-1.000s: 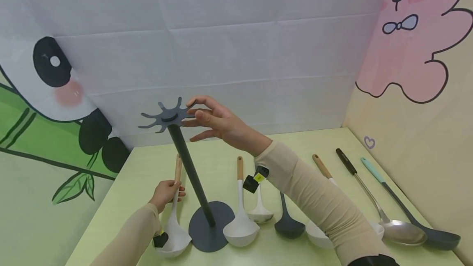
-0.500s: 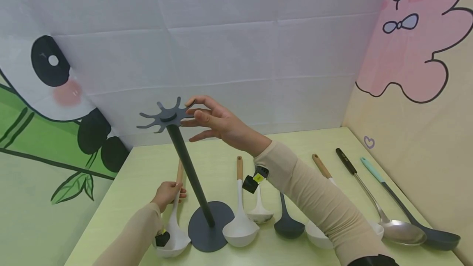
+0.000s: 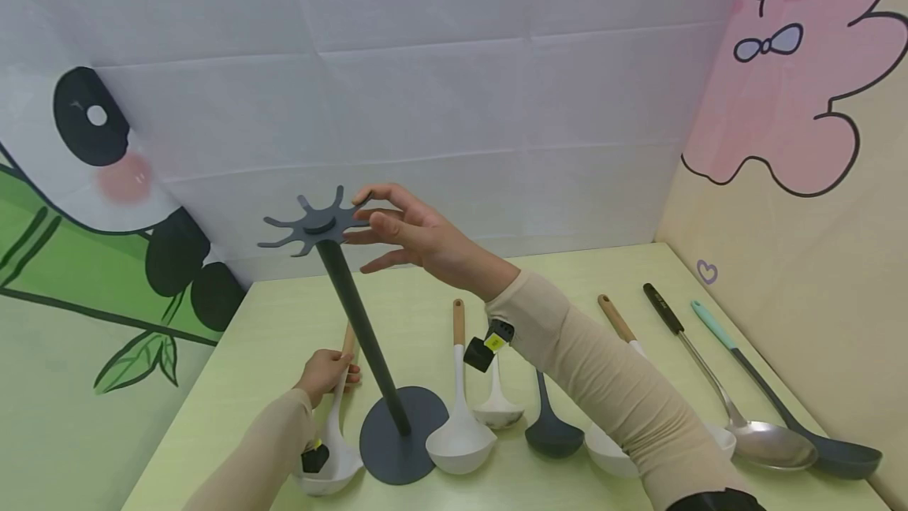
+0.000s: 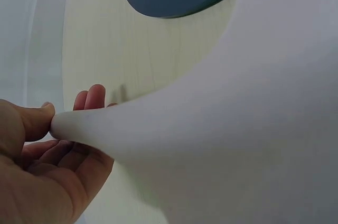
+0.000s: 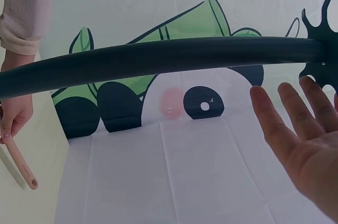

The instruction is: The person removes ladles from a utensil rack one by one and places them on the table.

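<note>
My left hand [image 3: 325,374] pinches the shaft of a white ladle [image 3: 344,460] with a wooden handle, at the table's left. The left wrist view shows the thumb and fingers on the white shaft. Right of that ladle stands a dark grey utensil stand [image 3: 359,326] with a round base and a crown of hooks on top. My right hand [image 3: 426,239] is at the crown's right side, fingers spread and lightly bent. The index fingertip seems to touch a hook; firm contact cannot be told. In the right wrist view the fingers [image 5: 266,113] extend beside the crown.
Right of the stand lie a white ladle [image 3: 461,448], a smaller white ladle [image 3: 499,412] and a dark ladle [image 3: 553,436]. Another white one [image 3: 610,452] is partly behind my right sleeve. A steel spoon [image 3: 769,445] and a teal-handled ladle [image 3: 851,460] lie by the right wall.
My left hand and the ladle's handle have shifted slightly right, closer to the stand's pole. The right hand keeps its place at the crown. The head view has moved a little.
</note>
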Available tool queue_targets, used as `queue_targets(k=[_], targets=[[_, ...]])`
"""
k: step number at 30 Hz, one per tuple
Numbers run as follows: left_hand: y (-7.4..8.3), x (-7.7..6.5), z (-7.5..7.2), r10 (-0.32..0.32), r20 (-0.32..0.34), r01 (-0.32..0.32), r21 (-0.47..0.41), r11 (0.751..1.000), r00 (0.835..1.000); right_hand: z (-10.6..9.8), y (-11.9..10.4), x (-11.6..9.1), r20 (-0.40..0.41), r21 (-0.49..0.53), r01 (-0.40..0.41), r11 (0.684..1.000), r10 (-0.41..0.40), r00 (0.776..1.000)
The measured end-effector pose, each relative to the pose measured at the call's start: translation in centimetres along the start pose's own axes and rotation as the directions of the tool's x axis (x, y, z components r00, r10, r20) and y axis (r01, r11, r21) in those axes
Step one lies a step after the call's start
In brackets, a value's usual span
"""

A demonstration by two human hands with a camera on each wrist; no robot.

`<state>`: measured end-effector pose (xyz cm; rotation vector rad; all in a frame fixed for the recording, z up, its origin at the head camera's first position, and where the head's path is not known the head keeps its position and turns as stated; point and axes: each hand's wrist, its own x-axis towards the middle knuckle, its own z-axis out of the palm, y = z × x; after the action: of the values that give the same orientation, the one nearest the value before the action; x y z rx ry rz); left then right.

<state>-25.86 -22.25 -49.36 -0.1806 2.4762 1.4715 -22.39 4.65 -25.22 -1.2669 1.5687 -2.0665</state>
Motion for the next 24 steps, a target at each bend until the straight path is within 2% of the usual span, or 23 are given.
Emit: queue_targets(k=[13,24], targets=[[-0.59,0.52,0.03,-0.017,-0.003,0.017,0.03,0.999,1.0,0.03,-0.11,0.08,0.0,0.0,0.001,1.0,-0.001,1.0],[-0.9,0.4,0.0,-0.015,0.01,0.015,-0.002,1.0,1.0,-0.01,0.02,0.15,0.002,0.002,0.0,1.0,0.0,1.0]])
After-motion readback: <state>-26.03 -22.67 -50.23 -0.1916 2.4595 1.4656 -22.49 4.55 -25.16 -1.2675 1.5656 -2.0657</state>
